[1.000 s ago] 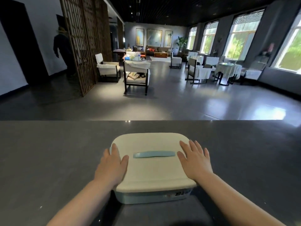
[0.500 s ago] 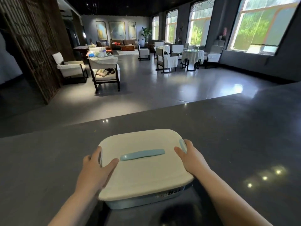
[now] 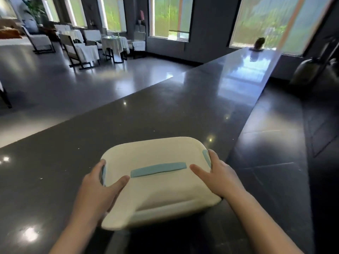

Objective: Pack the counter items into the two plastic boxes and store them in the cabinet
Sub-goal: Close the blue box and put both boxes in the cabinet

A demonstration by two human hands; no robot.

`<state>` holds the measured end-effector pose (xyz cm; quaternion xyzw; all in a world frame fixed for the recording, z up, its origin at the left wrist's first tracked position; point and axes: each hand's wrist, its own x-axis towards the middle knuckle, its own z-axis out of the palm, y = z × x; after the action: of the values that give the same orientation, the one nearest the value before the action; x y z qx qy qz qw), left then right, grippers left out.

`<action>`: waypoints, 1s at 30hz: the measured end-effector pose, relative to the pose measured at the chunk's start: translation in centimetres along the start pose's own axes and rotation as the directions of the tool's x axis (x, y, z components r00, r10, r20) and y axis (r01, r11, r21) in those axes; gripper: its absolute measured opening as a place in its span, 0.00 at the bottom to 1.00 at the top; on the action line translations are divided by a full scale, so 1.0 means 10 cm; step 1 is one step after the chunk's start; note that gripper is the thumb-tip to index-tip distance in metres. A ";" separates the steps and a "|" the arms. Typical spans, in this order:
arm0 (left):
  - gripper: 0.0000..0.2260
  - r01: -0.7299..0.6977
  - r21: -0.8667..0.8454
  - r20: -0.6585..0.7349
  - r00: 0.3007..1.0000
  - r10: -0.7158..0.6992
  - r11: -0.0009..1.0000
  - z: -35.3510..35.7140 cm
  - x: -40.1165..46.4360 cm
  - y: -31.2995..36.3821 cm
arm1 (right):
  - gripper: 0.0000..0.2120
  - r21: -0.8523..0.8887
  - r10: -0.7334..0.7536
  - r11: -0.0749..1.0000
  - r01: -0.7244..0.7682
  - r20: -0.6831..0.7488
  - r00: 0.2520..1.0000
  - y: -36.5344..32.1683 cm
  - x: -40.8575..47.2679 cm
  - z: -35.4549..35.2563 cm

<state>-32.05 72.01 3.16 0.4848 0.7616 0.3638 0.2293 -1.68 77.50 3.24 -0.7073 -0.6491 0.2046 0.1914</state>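
A plastic box (image 3: 157, 189) with a cream lid, a pale blue handle and blue side clips sits low in the middle of the view, over the near edge of the dark counter (image 3: 165, 110). My left hand (image 3: 99, 187) grips its left side, thumb on the lid, fingers curled over the left clip. My right hand (image 3: 218, 176) grips the right side, thumb across the lid, fingers wrapped over the right clip. The lid is shut, so the contents are hidden. The box's near edge looks tilted up toward me.
The dark counter runs away to the right toward big windows, with a small dark object (image 3: 258, 44) at its far end. Beyond it lie a glossy floor, white-covered chairs (image 3: 82, 50) and a table (image 3: 114, 44). A lower dark surface (image 3: 275, 153) lies to the right.
My hands went from lying flat on the lid to gripping the box's two sides. My view has swung to the right along the counter, and the box has come toward me.
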 end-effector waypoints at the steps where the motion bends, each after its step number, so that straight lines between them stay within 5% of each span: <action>1: 0.39 -0.019 -0.008 0.028 0.999 0.020 1.000 0.18 0.00 0.15 | 0.44 -0.002 0.027 1.000 -0.027 -0.022 0.999 0.18 0.01 -0.12; 10: 0.37 -0.215 -0.112 0.228 0.945 0.236 0.970 1.80 0.19 1.64 | 0.48 0.125 0.253 0.964 -0.235 -0.156 0.955 1.76 0.42 -1.13; 24: 0.39 -0.357 -0.185 0.404 0.822 0.401 0.916 4.09 0.76 3.52 | 0.37 0.261 0.471 0.881 -0.395 -0.395 0.789 3.49 1.30 -2.30; 30: 0.40 -0.407 -0.292 0.455 0.737 0.500 0.866 5.17 1.36 4.43 | 0.43 0.309 0.547 0.837 -0.452 -0.474 0.690 4.09 2.20 -2.86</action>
<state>23.81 113.19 4.98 0.7135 0.4953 0.3296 0.3701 49.65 95.83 4.56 -0.8664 -0.3295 0.0933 0.3633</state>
